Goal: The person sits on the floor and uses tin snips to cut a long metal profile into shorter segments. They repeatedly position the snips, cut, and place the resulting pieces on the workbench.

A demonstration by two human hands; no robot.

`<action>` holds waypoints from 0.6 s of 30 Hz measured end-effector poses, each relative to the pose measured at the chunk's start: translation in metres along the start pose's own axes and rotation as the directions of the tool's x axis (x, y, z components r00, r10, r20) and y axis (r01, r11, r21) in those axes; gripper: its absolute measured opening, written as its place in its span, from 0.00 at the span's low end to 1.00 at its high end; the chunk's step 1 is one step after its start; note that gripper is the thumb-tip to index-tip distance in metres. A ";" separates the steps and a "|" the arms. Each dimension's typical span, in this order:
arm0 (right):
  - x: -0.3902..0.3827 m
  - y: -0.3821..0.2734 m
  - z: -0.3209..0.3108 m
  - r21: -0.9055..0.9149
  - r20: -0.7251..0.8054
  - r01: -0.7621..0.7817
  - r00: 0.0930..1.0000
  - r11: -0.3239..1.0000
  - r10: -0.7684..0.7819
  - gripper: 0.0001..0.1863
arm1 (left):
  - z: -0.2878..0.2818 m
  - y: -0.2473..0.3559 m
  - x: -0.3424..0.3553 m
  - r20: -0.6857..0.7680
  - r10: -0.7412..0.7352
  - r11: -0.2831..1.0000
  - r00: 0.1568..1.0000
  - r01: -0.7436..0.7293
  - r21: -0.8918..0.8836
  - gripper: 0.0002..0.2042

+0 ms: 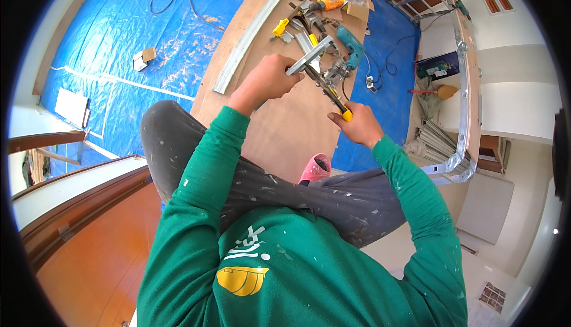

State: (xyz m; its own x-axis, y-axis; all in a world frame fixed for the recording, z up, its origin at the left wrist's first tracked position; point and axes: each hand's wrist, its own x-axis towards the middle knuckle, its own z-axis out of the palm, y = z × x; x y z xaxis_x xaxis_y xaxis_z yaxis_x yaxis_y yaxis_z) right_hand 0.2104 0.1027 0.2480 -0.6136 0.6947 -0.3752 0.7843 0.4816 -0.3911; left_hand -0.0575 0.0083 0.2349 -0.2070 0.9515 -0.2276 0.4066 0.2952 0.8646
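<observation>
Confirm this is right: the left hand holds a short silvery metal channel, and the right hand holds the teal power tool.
No: the head view shows the right hand holding a dark hand tool by its yellow-ended handle, not the teal power tool. The left hand does hold the short silvery metal channel.

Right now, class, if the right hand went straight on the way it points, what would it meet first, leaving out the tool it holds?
Probably the near end of the metal channel held in the left hand, up and to the left of the right hand, though depth is unclear.
</observation>
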 end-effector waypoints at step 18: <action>0.082 0.000 0.147 0.289 0.170 -0.352 0.934 0.890 0.314 0.28 | 0.120 -0.107 0.025 0.423 -0.308 0.604 0.852 0.519 -0.605 0.37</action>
State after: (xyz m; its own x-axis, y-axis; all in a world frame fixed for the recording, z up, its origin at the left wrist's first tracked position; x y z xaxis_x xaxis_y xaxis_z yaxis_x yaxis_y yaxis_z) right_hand 0.1465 0.0817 0.0939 -0.3427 0.7090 -0.6164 0.8880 0.0303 -0.4589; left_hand 0.0005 0.0105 0.0835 0.0751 0.7565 -0.6497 -0.4003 0.6196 0.6751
